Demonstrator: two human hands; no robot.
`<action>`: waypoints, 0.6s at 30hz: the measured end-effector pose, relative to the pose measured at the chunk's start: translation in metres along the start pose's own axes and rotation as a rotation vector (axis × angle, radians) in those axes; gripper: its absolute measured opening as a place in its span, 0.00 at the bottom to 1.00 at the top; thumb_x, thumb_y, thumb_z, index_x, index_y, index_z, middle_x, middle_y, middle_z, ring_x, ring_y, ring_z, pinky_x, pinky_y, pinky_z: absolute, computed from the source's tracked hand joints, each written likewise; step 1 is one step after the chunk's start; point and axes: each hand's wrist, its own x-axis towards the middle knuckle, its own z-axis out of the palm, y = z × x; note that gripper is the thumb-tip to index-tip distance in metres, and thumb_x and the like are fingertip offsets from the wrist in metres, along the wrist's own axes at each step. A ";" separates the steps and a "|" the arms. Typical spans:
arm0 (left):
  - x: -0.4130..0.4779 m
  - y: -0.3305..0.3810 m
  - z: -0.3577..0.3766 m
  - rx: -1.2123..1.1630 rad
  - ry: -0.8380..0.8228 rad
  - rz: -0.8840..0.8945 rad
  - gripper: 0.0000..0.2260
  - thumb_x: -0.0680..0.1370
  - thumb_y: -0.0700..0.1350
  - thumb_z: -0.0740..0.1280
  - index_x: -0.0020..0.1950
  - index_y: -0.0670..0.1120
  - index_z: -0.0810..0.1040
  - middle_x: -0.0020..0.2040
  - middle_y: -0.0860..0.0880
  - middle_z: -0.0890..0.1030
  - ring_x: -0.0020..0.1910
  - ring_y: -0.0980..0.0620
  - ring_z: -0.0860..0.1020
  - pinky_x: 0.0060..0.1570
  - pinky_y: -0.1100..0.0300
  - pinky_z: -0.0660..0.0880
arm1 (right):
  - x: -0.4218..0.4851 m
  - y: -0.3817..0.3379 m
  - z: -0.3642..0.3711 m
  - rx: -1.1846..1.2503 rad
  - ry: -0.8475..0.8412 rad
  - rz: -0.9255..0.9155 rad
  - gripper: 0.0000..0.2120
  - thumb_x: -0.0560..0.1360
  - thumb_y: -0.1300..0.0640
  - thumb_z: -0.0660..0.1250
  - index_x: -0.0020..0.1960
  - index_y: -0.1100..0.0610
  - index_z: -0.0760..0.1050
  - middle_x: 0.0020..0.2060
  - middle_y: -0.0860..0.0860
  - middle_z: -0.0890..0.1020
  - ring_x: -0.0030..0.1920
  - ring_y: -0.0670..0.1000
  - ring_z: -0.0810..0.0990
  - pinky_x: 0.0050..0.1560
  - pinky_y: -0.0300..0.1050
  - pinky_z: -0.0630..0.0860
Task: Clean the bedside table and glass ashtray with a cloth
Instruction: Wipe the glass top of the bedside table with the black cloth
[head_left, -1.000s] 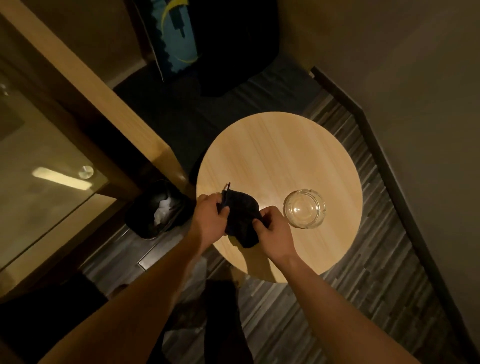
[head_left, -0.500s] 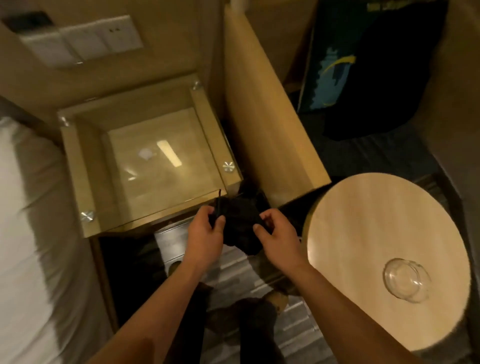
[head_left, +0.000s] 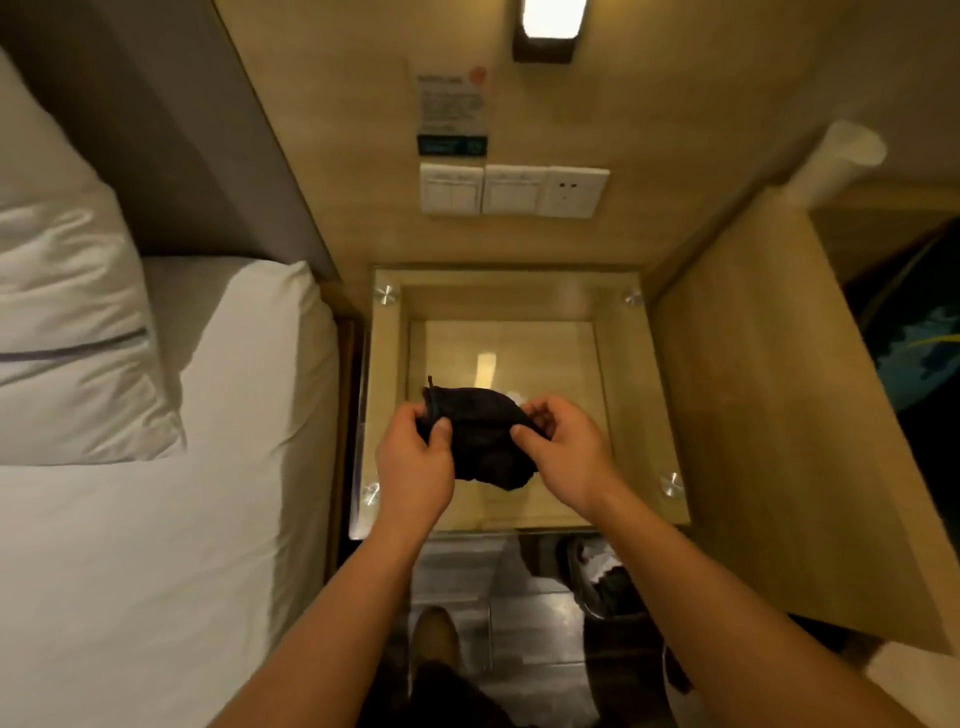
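We see the dark cloth (head_left: 480, 434) bunched between both hands, over the near half of the bedside table (head_left: 385, 395). A short cord sticks up from the cloth's upper left corner, and its lower part hangs loose between the wrists. Whether the fabric touches the glass top (head_left: 545, 353) we cannot tell.

The left hand (head_left: 415, 467) grips the cloth's left end, with the thumb pressed on the front of the fabric and the fingers curled behind it. The right hand (head_left: 563, 454) pinches the right end, with the thumb on the fabric and the fingers bent round its edge.

The glass top is square and clear, and it is held at its corners by 4 round metal studs (head_left: 387, 294). A light-wood box frame shows through it, and a bright streak of reflected light lies on the glass just beyond the cloth.

On the wood wall behind the table we see a row of 3 white switch plates (head_left: 511, 189), a printed notice (head_left: 452, 111) above them, and a lit wall lamp (head_left: 548, 28) higher up. A white bed (head_left: 130, 571) with a pillow (head_left: 67, 338) lies just left of the table, and a wooden partition (head_left: 769, 415) stands against its right side. On the floor in front of the table lies a sneaker (head_left: 597, 577).
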 end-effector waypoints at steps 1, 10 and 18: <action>0.016 0.001 -0.005 -0.005 0.020 0.007 0.01 0.83 0.40 0.66 0.54 0.44 0.76 0.45 0.52 0.80 0.44 0.56 0.79 0.40 0.63 0.74 | 0.018 -0.008 0.008 -0.016 -0.006 -0.003 0.05 0.77 0.62 0.70 0.48 0.53 0.77 0.40 0.50 0.81 0.39 0.47 0.79 0.43 0.47 0.80; 0.153 0.013 -0.010 0.012 0.134 -0.019 0.07 0.83 0.42 0.66 0.59 0.40 0.77 0.52 0.45 0.80 0.51 0.48 0.77 0.47 0.59 0.69 | 0.163 -0.058 0.048 -0.180 -0.015 -0.128 0.03 0.76 0.61 0.71 0.49 0.56 0.80 0.42 0.52 0.84 0.45 0.53 0.84 0.48 0.53 0.82; 0.257 0.000 0.007 0.053 0.189 -0.084 0.10 0.84 0.42 0.65 0.63 0.38 0.77 0.60 0.40 0.81 0.60 0.40 0.80 0.49 0.56 0.70 | 0.272 -0.061 0.084 -0.195 -0.047 -0.117 0.07 0.77 0.59 0.72 0.56 0.56 0.81 0.45 0.51 0.82 0.48 0.53 0.82 0.50 0.50 0.80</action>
